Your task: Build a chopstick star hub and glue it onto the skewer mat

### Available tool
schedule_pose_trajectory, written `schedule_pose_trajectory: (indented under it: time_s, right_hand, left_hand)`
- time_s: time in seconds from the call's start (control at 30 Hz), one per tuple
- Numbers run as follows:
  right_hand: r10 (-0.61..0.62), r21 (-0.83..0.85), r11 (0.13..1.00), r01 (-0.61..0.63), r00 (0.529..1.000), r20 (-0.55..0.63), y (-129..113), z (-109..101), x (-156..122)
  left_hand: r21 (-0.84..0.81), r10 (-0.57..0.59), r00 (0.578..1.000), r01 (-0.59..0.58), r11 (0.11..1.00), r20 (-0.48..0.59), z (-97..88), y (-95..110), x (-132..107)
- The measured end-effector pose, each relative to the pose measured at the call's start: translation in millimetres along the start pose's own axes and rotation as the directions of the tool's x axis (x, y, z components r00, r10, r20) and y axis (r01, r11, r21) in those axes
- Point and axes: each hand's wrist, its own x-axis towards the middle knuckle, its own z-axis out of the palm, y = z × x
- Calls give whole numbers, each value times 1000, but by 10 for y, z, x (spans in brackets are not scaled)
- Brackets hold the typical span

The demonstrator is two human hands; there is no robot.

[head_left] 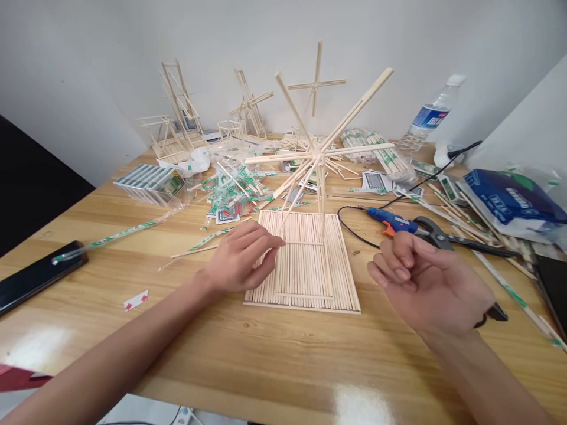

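- Far left on my feed there's a black phone [42, 277] on the table, with the end of a clear-and-green wrapper [119, 233] lying over it.
- Next, the left hand [245, 254]: fingers bent, tips right by the model's front strut. Can't tell if they're pinching it or only touching.
- Dead centre is the stick model [316, 154], spokes fanned out over a slatted base [343, 265] flat on the table. My read: the step in hand is steadying or fixing that strut.
- Then the right hand [434, 283], palm up, fingers loosely curled, closed on nothing I can see. It's well apart from the model.
- Just past it lie a blue glue gun [381, 218] and a black-handled tool [469, 243], partly hidden by that hand.
- IMO the next move calls for a light touch low on the strut, since the spokes look top-heavy.
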Motion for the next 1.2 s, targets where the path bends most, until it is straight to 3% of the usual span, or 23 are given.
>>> schedule_pose_trajectory:
  time_s: [0.3, 0.53, 0.6, 0.7, 0.77, 0.83, 0.9, 1.0, 1.07, 1.1, 1.2]
  right_hand:
    - [46, -64, 997, -43, 998, 48, 124, 108, -47]
    - [215, -101, 973, -208, 974, 75, 66, 75, -72]
    - [174, -134, 976, -170, 984, 24, 72, 74, -64]
    - [-32, -243, 970, 14, 997, -73, 111, 77, -44]
    - [-159, -381, 918, 108, 982, -104, 137, 60, -22]
    - [-219, -559, 823, 103, 965, -145, 134, 5, 13]
    - [-290, -752, 658, 28, 931, -220, 84, -97, 64]
    - [-420, -945, 257, -203, 857, -298, -75, -310, 148]
    - [-388, -929, -16, -371, 858, -336, -195, -441, 188]
    - [-350, -901, -110, -421, 864, -361, -244, -490, 202]
    - [-267, -842, -241, -483, 867, -421, -318, -560, 227]
  left_hand:
    - [28, 30, 999, -31, 999, 32, 15, 59, 4]
    - [40, -19, 999, 17, 999, 33, 6, 44, 9]
    - [45, -48, 998, 47, 998, 31, 4, 42, 12]
    - [47, -100, 994, 98, 994, 40, 3, 34, 16]
    - [41, -132, 989, 129, 991, 64, 3, 31, 18]
    - [31, -185, 976, 183, 983, 113, 6, 36, 20]
    - [26, -273, 947, 273, 962, 167, 15, 50, 18]
    - [46, -438, 869, 440, 897, 229, 42, 83, 5]
    - [78, -503, 830, 500, 862, 240, 67, 110, -9]
    - [93, -519, 821, 513, 853, 238, 80, 126, -15]
    - [109, -545, 805, 535, 837, 232, 115, 176, -23]
